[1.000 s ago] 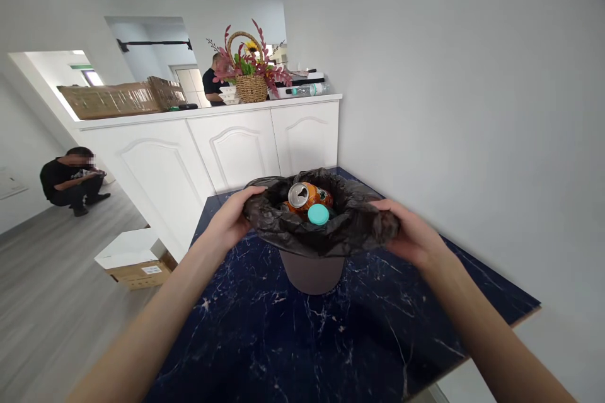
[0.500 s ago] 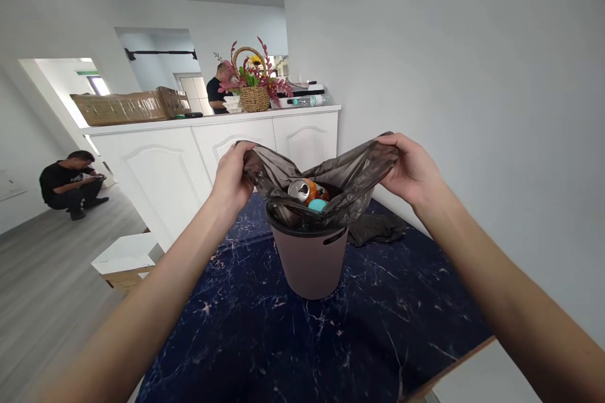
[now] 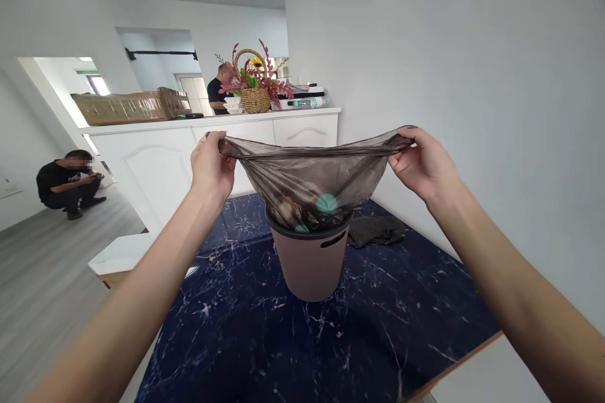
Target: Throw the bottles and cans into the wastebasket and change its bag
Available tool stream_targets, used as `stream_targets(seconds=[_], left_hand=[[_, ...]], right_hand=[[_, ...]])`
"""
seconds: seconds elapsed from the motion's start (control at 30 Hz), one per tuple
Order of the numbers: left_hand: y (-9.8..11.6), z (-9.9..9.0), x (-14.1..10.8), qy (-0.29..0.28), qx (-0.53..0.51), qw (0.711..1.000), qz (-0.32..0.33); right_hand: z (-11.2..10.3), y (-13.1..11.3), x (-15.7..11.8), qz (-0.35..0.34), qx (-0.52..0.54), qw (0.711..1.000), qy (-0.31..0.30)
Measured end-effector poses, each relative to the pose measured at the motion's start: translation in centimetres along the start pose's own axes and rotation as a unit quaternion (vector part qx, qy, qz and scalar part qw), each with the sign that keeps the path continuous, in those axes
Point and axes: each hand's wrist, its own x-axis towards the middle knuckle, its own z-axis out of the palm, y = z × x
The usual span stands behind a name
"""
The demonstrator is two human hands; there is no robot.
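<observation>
A thin, see-through black trash bag [image 3: 307, 173] is stretched wide above a pinkish trash can [image 3: 309, 267] with a dark rim. My left hand [image 3: 212, 164] grips the left end of the bag's mouth, and my right hand [image 3: 423, 164] pinches the right end. Between them the upper edge is pulled nearly straight. Through the film show a teal round item [image 3: 327, 203] and a blurred orange-brown shape. The bag's lower part sits inside the can, which stands upright on a dark blue marbled tabletop [image 3: 283, 340].
Behind the can lies a folded dark plastic bag [image 3: 375, 231]. A white cabinet [image 3: 155, 167] beyond carries a cardboard box [image 3: 127, 107] and a flower basket [image 3: 256, 99]. One person [image 3: 70, 182] crouches at left; another [image 3: 216, 89] is behind the cabinet. A wall rises at right.
My hands have moved apart and slightly up, drawing the bag's mouth taut. The bag now rises higher from the can, and its front side covers the orange can that was showing openly.
</observation>
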Motion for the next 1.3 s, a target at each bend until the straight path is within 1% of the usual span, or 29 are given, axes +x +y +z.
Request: stream_targets(seconds=[0.1, 0.17, 0.27, 0.33, 0.4, 0.47, 0.53, 0.6, 0.7, 0.77, 0.8, 0.87, 0.9, 0.97, 1.03, 1.1, 1.17, 1.23, 1.27, 1.3], left_hand=[[0.3, -1.1, -0.9, -0.001, 0.008, 1.0, 0.013], [0.4, -2.0, -1.4, 0.011, 0.013, 0.999, 0.033], [0.6, -3.3, -2.2, 0.025, 0.013, 0.998, 0.05], [0.6, -3.9, -2.7, 0.015, -0.003, 1.0, 0.022], [0.5, -4.3, -3.0, 0.007, -0.038, 0.999, -0.031], [0.4, -4.7, -3.3, 0.013, -0.059, 0.996, -0.071], [0.2, -5.0, -3.8, 0.018, -0.052, 0.995, -0.078], [0.0, -5.5, -4.3, 0.011, -0.037, 0.996, -0.075], [-0.2, -6.3, -5.1, 0.004, -0.023, 0.998, -0.061], [-0.4, -7.2, -5.7, 0.03, -0.015, 0.997, -0.071], [-0.7, -7.7, -6.1, 0.048, -0.014, 0.994, -0.094], [-1.3, -8.8, -6.9, 0.078, -0.011, 0.983, -0.167], [-1.8, -9.4, -7.5, 0.078, -0.008, 0.976, -0.201], [-3.0, -10.4, -8.8, 0.049, 0.017, 0.969, -0.241], [-4.1, -11.0, -10.3, -0.019, 0.06, 0.968, -0.244], [-5.1, -11.1, -11.4, -0.1, 0.105, 0.962, -0.231], [-5.7, -10.6, -11.8, -0.15, 0.143, 0.956, -0.206], [-6.1, -9.8, -11.4, -0.162, 0.175, 0.951, -0.197], [-6.3, -9.4, -11.0, -0.16, 0.19, 0.948, -0.2], [-6.5, -9.0, -10.5, -0.152, 0.203, 0.945, -0.206]], right_hand=[[-0.7, 0.3, -1.0, -0.003, -0.011, 1.0, 0.028], [-0.9, 0.4, -1.7, 0.004, -0.011, 1.0, 0.013], [-0.8, 0.6, -2.6, 0.026, 0.032, 0.999, -0.025], [-0.7, 0.9, -3.0, 0.031, 0.057, 0.998, -0.026], [-0.5, 1.3, -3.5, 0.03, 0.067, 0.997, -0.021], [-0.3, 1.5, -4.1, 0.045, 0.088, 0.995, -0.032], [-0.1, 1.6, -4.8, 0.066, 0.119, 0.989, -0.056], [0.0, 1.6, -5.6, 0.081, 0.133, 0.985, -0.073], [0.0, 1.8, -6.6, 0.085, 0.1, 0.989, -0.069], [-0.4, 2.3, -7.2, 0.082, 0.074, 0.993, -0.05], [-0.7, 2.7, -7.5, 0.08, 0.067, 0.994, -0.037], [-1.4, 3.9, -8.3, 0.085, 0.062, 0.994, -0.006], [-1.9, 4.6, -8.8, 0.096, 0.058, 0.994, 0.008], [-2.9, 6.1, -9.9, 0.13, 0.031, 0.991, 0.028], [-3.6, 7.5, -11.0, 0.168, -0.016, 0.985, 0.026], [-3.8, 8.5, -11.7, 0.195, -0.059, 0.979, -0.005], [-3.5, 9.0, -11.9, 0.198, -0.091, 0.974, -0.061], [-2.6, 9.2, -11.3, 0.182, -0.113, 0.971, -0.105], [-2.1, 9.2, -10.8, 0.18, -0.115, 0.97, -0.112], [-1.5, 9.3, -10.2, 0.182, -0.112, 0.971, -0.105]])
